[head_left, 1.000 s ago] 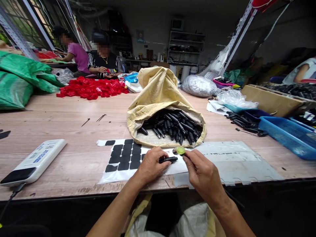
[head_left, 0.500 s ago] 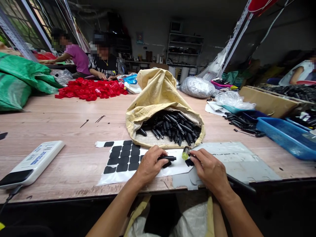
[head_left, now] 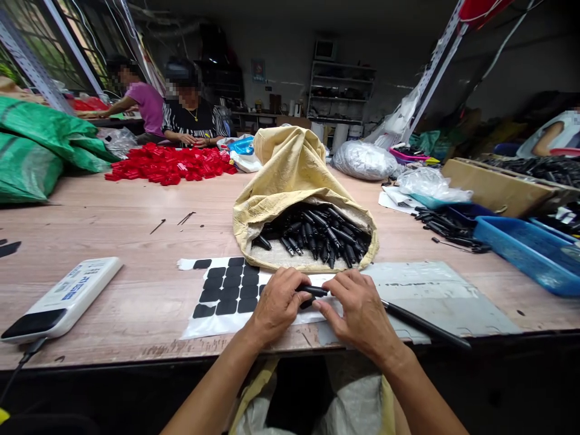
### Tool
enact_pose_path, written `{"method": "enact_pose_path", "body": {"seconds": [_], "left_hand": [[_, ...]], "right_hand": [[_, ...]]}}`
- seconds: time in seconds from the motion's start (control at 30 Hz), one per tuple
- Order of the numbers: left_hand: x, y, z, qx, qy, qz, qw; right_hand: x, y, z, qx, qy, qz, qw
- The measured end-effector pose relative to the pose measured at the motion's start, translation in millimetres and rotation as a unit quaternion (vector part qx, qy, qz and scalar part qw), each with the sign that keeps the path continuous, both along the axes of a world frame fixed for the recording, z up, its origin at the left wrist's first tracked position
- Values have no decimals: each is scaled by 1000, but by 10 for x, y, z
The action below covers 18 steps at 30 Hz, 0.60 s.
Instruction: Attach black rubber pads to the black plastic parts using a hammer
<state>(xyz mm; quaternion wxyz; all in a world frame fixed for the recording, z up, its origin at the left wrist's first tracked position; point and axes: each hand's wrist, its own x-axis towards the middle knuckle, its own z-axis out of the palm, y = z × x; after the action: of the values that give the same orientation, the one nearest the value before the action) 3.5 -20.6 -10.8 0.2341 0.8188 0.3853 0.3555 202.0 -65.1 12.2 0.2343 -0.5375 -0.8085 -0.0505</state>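
My left hand is closed around a short black tube, which points right. At the tube's right end, my right hand has its fingers bent together; what they hold is hidden behind them. Under the hands lies a white sheet with black rounded-square stickers. A long black rod runs out from beside my right hand across a grey mat. Just beyond the hands, a yellow sack lies with its mouth towards me, full of black tubular parts.
A white power bank with a cable lies at left. Behind it are a red parts pile and green sacks. A blue tray and loose black parts are at right. Co-workers sit across the table.
My right hand has moved left to the end of the black tube. The small piece with a yellow-green and metallic head, held by it before, is now out of sight.
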Motion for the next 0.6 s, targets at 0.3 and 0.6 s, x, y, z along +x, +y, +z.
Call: {"method": "enact_pose_path", "body": {"seconds": [0.3,0.6], "left_hand": [[33,-3,-62,13,9,1,1000],[32,13,-111,19,-20,3,1000]], "right_hand": [[-52,71,-122,5,-11,-3,1000],[-130,103,-315,25,60,7,998]]}}
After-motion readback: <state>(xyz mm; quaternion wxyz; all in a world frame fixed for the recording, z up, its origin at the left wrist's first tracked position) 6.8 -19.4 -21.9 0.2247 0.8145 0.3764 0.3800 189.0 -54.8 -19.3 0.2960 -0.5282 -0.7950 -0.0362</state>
